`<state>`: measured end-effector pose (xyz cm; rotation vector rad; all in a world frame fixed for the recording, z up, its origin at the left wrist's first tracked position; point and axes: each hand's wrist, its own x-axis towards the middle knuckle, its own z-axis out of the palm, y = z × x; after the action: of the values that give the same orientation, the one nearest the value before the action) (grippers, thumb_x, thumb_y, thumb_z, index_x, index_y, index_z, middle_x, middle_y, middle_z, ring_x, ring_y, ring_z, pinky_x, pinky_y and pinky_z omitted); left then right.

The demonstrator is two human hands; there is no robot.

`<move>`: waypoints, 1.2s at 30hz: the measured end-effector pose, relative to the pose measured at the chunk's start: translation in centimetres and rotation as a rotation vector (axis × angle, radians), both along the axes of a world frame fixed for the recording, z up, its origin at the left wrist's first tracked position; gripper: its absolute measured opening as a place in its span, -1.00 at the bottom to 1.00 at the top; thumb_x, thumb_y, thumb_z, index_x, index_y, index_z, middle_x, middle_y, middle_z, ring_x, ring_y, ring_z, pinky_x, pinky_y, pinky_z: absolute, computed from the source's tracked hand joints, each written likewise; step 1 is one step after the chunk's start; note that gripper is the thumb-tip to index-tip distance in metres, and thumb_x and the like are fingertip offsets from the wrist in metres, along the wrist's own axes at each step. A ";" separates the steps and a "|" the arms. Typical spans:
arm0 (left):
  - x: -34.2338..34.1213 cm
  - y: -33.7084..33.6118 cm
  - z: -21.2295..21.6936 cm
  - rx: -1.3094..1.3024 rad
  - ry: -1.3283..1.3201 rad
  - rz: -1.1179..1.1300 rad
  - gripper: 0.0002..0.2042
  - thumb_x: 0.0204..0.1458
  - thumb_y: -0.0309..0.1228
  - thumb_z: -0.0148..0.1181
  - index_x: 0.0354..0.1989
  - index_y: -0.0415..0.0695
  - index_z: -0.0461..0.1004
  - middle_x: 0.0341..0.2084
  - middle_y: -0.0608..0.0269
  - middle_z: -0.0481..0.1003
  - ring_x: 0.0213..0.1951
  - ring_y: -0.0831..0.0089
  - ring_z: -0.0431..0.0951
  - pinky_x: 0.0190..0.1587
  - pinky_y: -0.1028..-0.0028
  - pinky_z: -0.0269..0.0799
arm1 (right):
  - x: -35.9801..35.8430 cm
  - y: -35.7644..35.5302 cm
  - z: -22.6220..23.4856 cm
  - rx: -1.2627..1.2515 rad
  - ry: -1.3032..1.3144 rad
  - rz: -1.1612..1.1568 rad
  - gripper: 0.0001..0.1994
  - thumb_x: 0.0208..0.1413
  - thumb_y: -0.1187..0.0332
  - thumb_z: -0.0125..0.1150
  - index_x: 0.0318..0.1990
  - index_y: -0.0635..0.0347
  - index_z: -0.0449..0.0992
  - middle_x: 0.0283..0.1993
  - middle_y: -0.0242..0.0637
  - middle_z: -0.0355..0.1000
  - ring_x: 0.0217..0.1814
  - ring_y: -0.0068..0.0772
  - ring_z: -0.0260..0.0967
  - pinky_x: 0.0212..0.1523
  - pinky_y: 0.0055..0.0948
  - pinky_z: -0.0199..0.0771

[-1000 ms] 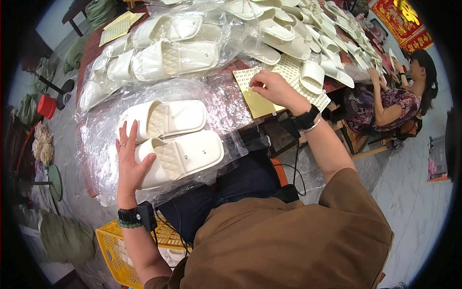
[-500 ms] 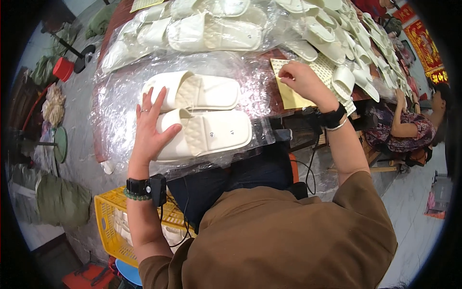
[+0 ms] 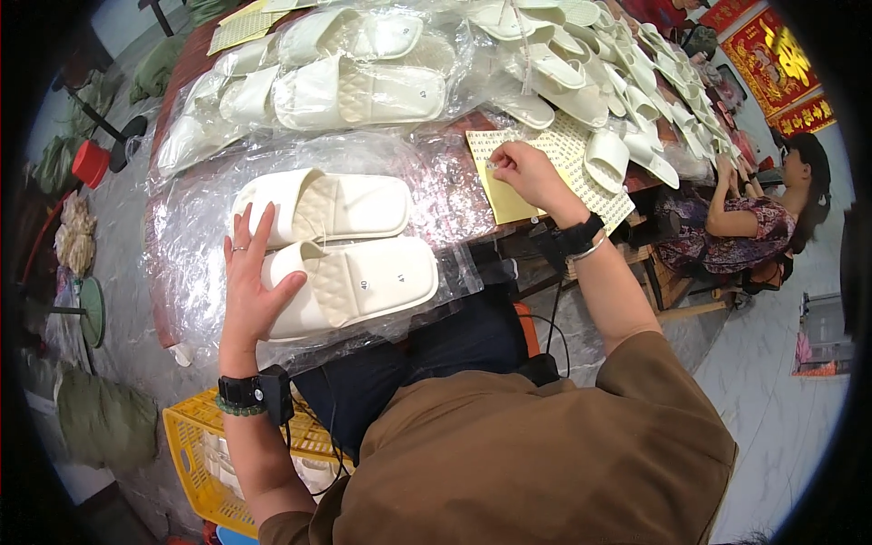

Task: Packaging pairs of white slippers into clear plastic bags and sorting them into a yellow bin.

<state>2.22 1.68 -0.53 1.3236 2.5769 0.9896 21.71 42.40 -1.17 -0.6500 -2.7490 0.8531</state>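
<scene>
The left hand [image 3: 250, 282] lies flat, fingers spread wide, on the heel end of the near white slipper [image 3: 350, 286], which rests on clear plastic film [image 3: 182, 272]. The right hand [image 3: 527, 173] pinches narrowly at the yellow sticker sheet [image 3: 500, 186], directly beneath its fingertips.

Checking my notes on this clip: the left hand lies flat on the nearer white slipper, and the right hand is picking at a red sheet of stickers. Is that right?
Not quite. The head view shows the sticker sheet is yellow, not red. The rest stands: the left hand lies flat on the nearer white slipper, and the right hand picks at the sheet.
</scene>
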 end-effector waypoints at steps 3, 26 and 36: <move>0.0 0.0 0.0 0.006 -0.001 0.000 -0.13 -0.14 0.03 0.30 0.42 0.03 0.18 0.40 -0.12 0.08 0.46 -0.10 -0.06 0.44 -0.04 -0.33 | 0.0 0.1 -0.2 0.054 0.014 0.007 -0.85 0.05 0.44 0.29 -0.23 0.26 0.56 -0.28 -0.09 0.46 -0.23 -0.13 0.47 -0.16 -0.28 0.46; -0.1 0.0 0.0 -0.037 0.023 0.003 -0.05 -0.05 0.40 0.00 0.43 -0.01 0.13 0.35 -0.27 0.14 0.46 -0.12 -0.07 0.45 -0.03 -0.33 | -0.4 -0.6 -0.9 0.120 0.064 -0.007 -0.90 0.09 0.45 0.21 -0.28 0.29 0.50 -0.24 -0.05 0.45 -0.17 0.02 0.43 -0.12 -0.17 0.44; -0.4 -0.3 -0.6 -0.004 0.017 -0.006 -0.08 -0.12 0.20 0.25 0.43 0.04 0.17 0.40 -0.12 0.08 0.45 -0.14 -0.06 0.43 -0.08 -0.32 | -0.7 -0.6 -0.9 0.106 0.046 -0.025 -0.91 0.07 0.46 0.21 -0.29 0.28 0.50 -0.27 -0.03 0.46 -0.16 0.02 0.43 -0.11 -0.17 0.43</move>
<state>1.84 1.37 -1.14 1.3444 2.5844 0.9754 21.02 41.84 -2.06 -0.6358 -2.7172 0.7025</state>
